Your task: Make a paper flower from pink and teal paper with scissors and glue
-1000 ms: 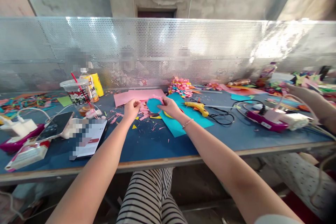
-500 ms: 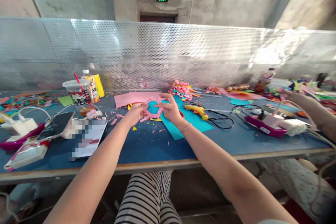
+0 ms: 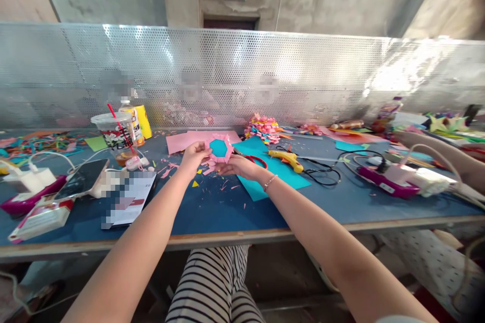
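Note:
A blue paper hexagon with a folded pink paper rim (image 3: 220, 148) is held up over the table between my two hands. My left hand (image 3: 195, 157) pinches its left edge, thumb and fingers closed on the rim. Below its lower right edge, my right hand (image 3: 242, 166) grips the rim with bent fingers, partly hidden by the piece. Just behind the right hand lie red-handled scissors (image 3: 258, 161) on a blue paper sheet (image 3: 256, 190). On the right part of that sheet rests a yellow glue gun (image 3: 288, 160). A pink paper sheet (image 3: 176, 144) lies behind my left hand.
A ball of pink paper pieces (image 3: 262, 127) stands near the perforated metal screen (image 3: 322, 75). To the left are a plastic cup (image 3: 115, 139), a phone (image 3: 132, 199) and a power strip (image 3: 34, 194). Another strip (image 3: 390, 181) lies right, near another person's arm (image 3: 428, 149).
My right hand has moved from the upper right of the hexagon to below its lower right edge. The blue centre now faces me more fully. My left hand keeps its hold.

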